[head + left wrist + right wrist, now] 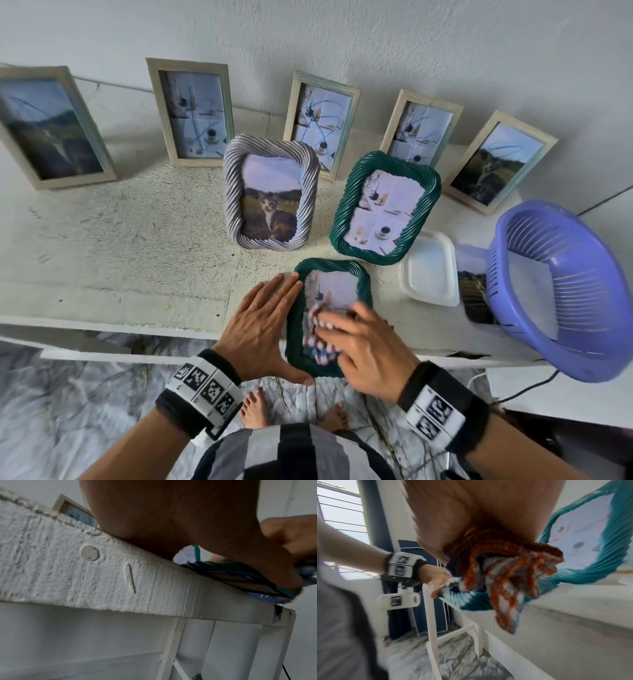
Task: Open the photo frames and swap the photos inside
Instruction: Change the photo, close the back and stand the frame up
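A small green rope-twist photo frame (363, 284) is lying face up at the front edge of the white table (120, 240), overhanging it a little. The person's left hand (263, 325) is lying flat along the frame's left side, fingers straight and together, the thumb tucked under the near corner, steadying it. The right hand (363, 346) is pressing a bunched checked cloth (317, 337), red, white and blue, onto the glass over the lower half of the photo; the fingers are curled around the cloth, holding it tight. From the right wrist the cloth (505, 577) is hanging in folds below the palm.

Just behind, a larger green twisted frame (349, 205) with a coffee-cup collage and a pale lilac twisted frame (233, 192) with a cat photo are standing upright. Five pale wooden frames (154, 102) are leaning against the wall. To the right are sitting a white plastic tray (430, 270) and a tilted purple colander (582, 342), with a loose landscape photo (474, 284) between them.
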A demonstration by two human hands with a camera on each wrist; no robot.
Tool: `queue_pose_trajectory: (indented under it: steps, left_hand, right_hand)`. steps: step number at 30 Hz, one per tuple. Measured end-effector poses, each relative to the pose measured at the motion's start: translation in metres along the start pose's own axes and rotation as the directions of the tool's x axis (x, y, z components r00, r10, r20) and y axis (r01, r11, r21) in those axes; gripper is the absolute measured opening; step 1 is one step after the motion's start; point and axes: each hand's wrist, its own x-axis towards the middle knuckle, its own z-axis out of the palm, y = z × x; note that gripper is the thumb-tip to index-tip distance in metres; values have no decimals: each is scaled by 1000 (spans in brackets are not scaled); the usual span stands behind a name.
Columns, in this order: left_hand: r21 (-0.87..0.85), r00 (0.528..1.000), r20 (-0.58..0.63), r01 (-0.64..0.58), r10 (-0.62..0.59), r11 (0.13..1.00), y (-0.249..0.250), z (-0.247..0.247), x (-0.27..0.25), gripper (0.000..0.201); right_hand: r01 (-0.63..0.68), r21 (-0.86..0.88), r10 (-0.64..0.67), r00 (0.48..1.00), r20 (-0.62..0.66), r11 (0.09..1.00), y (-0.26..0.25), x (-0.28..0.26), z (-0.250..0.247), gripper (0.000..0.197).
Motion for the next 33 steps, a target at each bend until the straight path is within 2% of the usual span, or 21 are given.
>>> queue_pose_trajectory:
  steps: [3, 4, 7, 8, 13, 16, 18, 21, 23, 27, 29, 31, 33]
  left_hand:
    - [1, 1000, -10, 2, -2, 1000, 1, 1, 0, 149]
    - [3, 1000, -7, 2, -2, 1000, 1, 1, -1, 149]
    - [5, 1000, -4, 4, -4, 1000, 2, 2, 0, 148]
    - [2, 1000, -7, 4, -4, 1000, 2, 1, 0, 148]
    - [1, 1000, -21, 1, -1, 1000, 0, 1, 0, 148]
    - [4, 1000, -18, 0, 0, 1000, 1, 2, -1, 148]
    - [5, 1000, -17, 1, -1, 1000, 1, 2, -1, 149]
    - [13, 1000, -17, 1, -1, 1000, 1, 2, -1, 149]
    - [8, 1000, -15, -4, 5, 1000, 1, 1, -1, 149]
    - [9, 1000, -8, -11, 11, 1000, 2, 0, -1, 147]
    - [11, 1000, -8, -7, 7, 1000, 2, 0, -1, 148]
    - [12, 1000, -1, -6, 6, 1000, 3, 1, -1, 149]
    - [9, 1000, 0, -4, 4, 1000, 2, 1, -1, 149]
  right_hand:
    - [96, -59, -96, 995, -1, 994, 10, -29, -5, 40]
    - [73, -78, -74, 997, -9, 994, 18, -27, -6, 41]
    - [-104, -115, 98, 994, -56, 988, 33, -1, -10, 47]
    - [-121, -115, 115, 992, -59, 986, 32, 3, -8, 47]
    - [74, -84, -73, 997, 8, 994, 24, -31, -8, 36]
    - [-37, -118, 33, 999, -35, 992, 38, -25, -11, 35]
    - [-93, -111, 86, 994, -70, 989, 30, -20, -6, 35]
    - [13, -70, -17, 998, -54, 997, 11, -33, 1, 31]
    - [41, -69, -43, 999, -33, 997, 14, -35, -4, 31]
    - [-128, -136, 118, 990, -79, 982, 42, -1, -12, 35]
    - [-149, -107, 141, 987, -82, 983, 41, 18, -11, 38]
    - [-72, -35, 69, 995, -77, 997, 29, 24, -9, 38]
    - [74, 32, -73, 997, -30, 997, 18, 10, -5, 37]
